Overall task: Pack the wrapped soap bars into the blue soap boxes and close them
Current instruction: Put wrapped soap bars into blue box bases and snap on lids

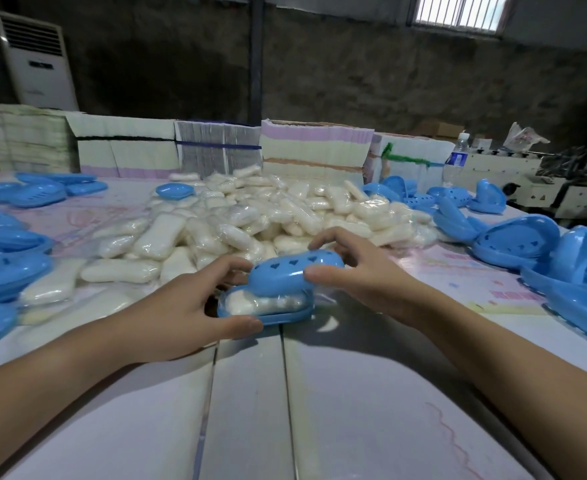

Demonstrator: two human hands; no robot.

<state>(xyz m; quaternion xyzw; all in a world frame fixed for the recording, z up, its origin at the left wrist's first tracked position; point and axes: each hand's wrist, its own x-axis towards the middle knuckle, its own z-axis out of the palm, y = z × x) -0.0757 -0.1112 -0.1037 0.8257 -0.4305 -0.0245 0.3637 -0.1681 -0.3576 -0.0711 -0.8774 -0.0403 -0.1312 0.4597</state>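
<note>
Both hands are in at the centre of the frame, working one blue soap box. The left hand (181,306) curls around the box's lower tray (281,315), thumb along the near rim and fingers at the far left end, holding it against the pale surface (250,410). Inside the tray lies a wrapped soap bar (261,303), white and shiny under its film. The right hand (351,271) pinches the perforated lid (285,275), thumb on its near edge and fingers arched over the far side; the lid sits tilted above the tray, the gap open at the front, not closed. Just behind, mid-frame, sprawls a big heap of wrapped bars (250,216). Loose blue box halves (513,240) are scattered at the right edge, and more at the left (8,261). Stacked flat cartons (313,147) line the back.
</note>
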